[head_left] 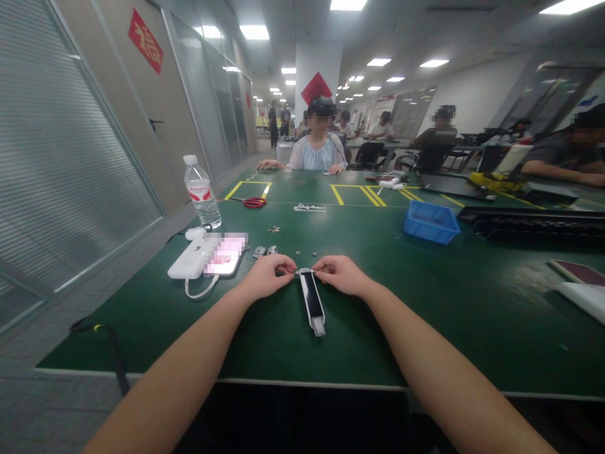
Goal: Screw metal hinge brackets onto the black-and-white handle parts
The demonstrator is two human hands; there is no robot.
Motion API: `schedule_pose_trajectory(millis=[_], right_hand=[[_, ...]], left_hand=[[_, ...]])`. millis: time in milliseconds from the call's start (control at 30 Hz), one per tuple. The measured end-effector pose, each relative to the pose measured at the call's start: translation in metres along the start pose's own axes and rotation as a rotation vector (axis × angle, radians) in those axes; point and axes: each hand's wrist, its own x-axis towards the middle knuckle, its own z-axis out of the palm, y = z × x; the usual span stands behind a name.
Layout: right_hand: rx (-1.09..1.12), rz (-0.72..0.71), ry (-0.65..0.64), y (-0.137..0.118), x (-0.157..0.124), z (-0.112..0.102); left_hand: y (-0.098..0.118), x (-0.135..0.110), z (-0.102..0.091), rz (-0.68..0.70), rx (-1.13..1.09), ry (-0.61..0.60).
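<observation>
A narrow piece with a white frame and a dark middle (312, 297) lies on the green table, its pale grey tab (318, 326) towards me. My left hand (270, 277) is closed in a pinch at the left of its far end. From the other side my right hand (345, 276) pinches at the right of the same end. Tiny metal bits show at both fingertips, too small to name. Just beyond the hands sit two small nut-like rings (297, 253). Grey metal parts (259, 252) lie behind my left hand.
On the left are a white power bank (186, 258), a phone (231, 255) with a cable and a water bottle (202, 195). Farther back lie red-handled scissors (254, 202) and small parts. A blue bin (431, 222) stands right. A person (319, 148) sits opposite.
</observation>
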Motion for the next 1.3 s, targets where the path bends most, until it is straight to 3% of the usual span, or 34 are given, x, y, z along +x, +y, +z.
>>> schedule_pose_trajectory(millis=[633,1300], right_hand=[[0.022,0.014,-0.011,0.0053,0.0012,0.0014],[0.025,0.004,0.019,0.0038,0.0032,0.0023]], left_hand=[[-0.0015,-0.0003,0.0017,0.067,0.065,0.015],[-0.0007,0.0017,0.0027,0.031,0.060,0.005]])
